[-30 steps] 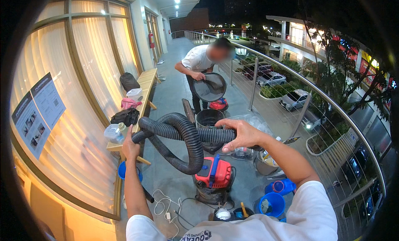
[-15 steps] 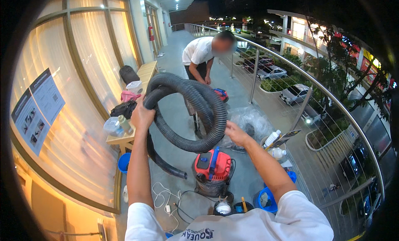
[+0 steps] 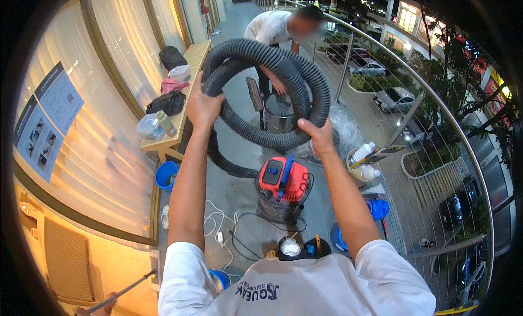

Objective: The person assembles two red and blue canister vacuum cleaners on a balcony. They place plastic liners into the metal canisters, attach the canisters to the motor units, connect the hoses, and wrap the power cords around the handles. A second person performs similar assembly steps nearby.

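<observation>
Curtained windows — warm-lit | grey floor | wooden bench | metal railing — dark beyond

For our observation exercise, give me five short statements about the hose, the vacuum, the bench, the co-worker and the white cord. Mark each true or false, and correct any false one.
1. The left hand and the right hand both hold the looped black hose. True.
2. The vacuum has a green top. False: the top of the vacuum is red, with a blue handle.
3. The wooden bench stands beside the curtained windows. True.
4. The co-worker stands straight with both arms raised. False: the co-worker bends forward, one arm reaching down.
5. A white cord lies on the floor. True.
</observation>
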Demonstrator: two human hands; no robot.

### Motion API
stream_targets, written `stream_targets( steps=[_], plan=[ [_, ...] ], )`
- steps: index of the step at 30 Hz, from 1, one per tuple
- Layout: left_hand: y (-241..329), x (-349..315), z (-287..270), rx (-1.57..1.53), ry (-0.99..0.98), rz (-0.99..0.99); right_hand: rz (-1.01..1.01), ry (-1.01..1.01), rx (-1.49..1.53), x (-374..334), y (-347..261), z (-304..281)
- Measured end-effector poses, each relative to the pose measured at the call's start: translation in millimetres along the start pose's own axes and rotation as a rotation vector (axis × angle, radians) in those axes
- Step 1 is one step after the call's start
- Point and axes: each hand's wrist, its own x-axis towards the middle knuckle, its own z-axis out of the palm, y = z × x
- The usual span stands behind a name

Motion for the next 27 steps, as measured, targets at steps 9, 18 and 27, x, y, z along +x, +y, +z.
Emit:
stream_targets(
  steps=[9,18,27],
  plan=[
    [-10,-36,90,-0.701,-0.513,0.055,0.011,0.466,0.164,-1,-19,-87],
    [-257,-279,206,-0.311,-0.474,-0.982,0.018,0.674,-0.349,-65,15,-194],
    [-295,-477,284,-0.129,-0.636,-1.493,0.135,0.773,-0.805,-92,76,-251]
  ],
)
